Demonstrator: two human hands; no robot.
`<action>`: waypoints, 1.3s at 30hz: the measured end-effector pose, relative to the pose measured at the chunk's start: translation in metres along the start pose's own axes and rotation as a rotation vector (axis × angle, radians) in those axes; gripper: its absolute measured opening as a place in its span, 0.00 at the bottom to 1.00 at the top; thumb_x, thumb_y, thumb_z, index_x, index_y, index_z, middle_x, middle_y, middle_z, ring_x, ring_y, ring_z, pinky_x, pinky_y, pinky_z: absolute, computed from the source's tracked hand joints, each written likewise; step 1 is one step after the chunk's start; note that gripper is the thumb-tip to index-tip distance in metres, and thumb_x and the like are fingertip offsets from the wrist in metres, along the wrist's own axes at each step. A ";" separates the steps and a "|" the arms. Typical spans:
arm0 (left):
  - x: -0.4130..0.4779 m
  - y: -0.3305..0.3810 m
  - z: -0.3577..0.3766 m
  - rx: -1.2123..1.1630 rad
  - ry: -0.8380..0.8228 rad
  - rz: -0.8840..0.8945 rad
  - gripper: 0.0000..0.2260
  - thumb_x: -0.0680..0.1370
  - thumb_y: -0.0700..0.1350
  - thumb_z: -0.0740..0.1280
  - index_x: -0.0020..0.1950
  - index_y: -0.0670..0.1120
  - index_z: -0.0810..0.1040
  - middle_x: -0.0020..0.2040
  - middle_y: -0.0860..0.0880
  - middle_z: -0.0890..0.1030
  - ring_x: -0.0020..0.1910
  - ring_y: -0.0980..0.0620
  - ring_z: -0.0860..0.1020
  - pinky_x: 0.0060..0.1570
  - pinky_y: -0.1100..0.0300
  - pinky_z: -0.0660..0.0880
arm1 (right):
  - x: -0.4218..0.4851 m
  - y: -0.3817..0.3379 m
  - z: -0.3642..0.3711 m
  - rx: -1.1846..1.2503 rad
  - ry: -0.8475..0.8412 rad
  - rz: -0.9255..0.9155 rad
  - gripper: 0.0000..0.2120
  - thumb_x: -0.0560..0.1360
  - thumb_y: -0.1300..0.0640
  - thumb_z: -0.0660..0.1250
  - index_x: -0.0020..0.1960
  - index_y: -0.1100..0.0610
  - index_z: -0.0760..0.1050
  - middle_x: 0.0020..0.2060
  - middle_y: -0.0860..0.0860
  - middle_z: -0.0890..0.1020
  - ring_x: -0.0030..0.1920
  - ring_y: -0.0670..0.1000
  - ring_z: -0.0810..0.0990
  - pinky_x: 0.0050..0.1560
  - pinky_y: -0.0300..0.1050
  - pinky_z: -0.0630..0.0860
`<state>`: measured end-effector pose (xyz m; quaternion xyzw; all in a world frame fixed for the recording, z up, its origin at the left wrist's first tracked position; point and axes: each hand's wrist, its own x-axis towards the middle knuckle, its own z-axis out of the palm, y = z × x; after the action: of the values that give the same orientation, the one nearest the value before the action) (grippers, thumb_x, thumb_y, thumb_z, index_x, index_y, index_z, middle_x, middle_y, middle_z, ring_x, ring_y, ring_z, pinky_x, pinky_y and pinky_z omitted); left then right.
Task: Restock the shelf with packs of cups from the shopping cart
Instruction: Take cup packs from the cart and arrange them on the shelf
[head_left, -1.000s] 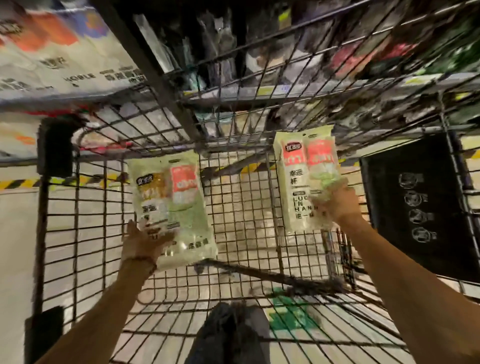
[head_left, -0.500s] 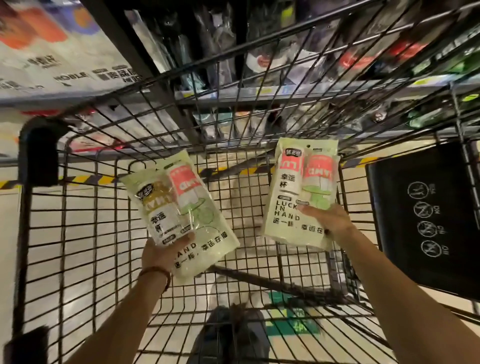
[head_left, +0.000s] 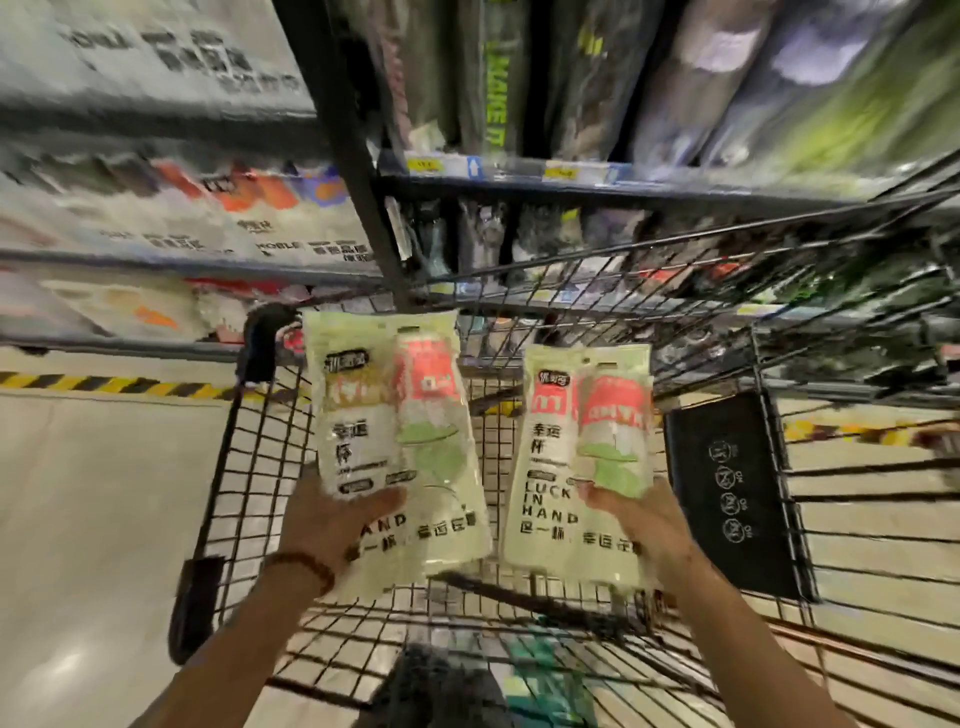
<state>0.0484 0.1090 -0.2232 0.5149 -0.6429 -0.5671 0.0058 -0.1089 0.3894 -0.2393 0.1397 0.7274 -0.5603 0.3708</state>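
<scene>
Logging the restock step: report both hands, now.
Left hand: holding the left pack of cups.
Right hand: holding the right pack of cups.

The left pack sits in the left hand, the right pack just beside it in the right hand; both are above the cart; a panel lies right of them; the shelf stands behind.

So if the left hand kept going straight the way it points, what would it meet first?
The left hand, led by its pack of cups, would probably meet the cart's far rim first, then the black shelf post behind; depth is unclear.
</scene>
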 end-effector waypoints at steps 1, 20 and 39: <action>-0.016 0.014 -0.009 -0.005 -0.021 0.041 0.43 0.47 0.65 0.78 0.58 0.48 0.76 0.52 0.46 0.82 0.52 0.44 0.81 0.53 0.43 0.78 | -0.017 -0.014 -0.002 -0.009 0.001 -0.052 0.18 0.64 0.62 0.78 0.51 0.53 0.78 0.43 0.50 0.85 0.38 0.44 0.85 0.32 0.38 0.78; -0.152 0.112 -0.327 -0.346 0.251 0.594 0.32 0.52 0.52 0.79 0.56 0.49 0.80 0.51 0.50 0.85 0.52 0.51 0.83 0.54 0.49 0.78 | -0.245 -0.213 0.202 -0.145 -0.130 -0.827 0.22 0.63 0.61 0.79 0.54 0.49 0.76 0.45 0.46 0.85 0.44 0.45 0.84 0.40 0.41 0.80; -0.072 0.079 -0.741 -0.452 0.504 0.790 0.31 0.54 0.52 0.77 0.56 0.49 0.78 0.49 0.49 0.85 0.47 0.48 0.84 0.45 0.50 0.80 | -0.337 -0.276 0.638 0.011 -0.267 -0.886 0.31 0.60 0.56 0.81 0.58 0.51 0.71 0.48 0.49 0.83 0.45 0.51 0.84 0.44 0.52 0.81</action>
<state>0.4684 -0.3925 0.1406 0.3396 -0.6281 -0.5047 0.4852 0.1954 -0.2173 0.1298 -0.2558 0.6598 -0.6818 0.1852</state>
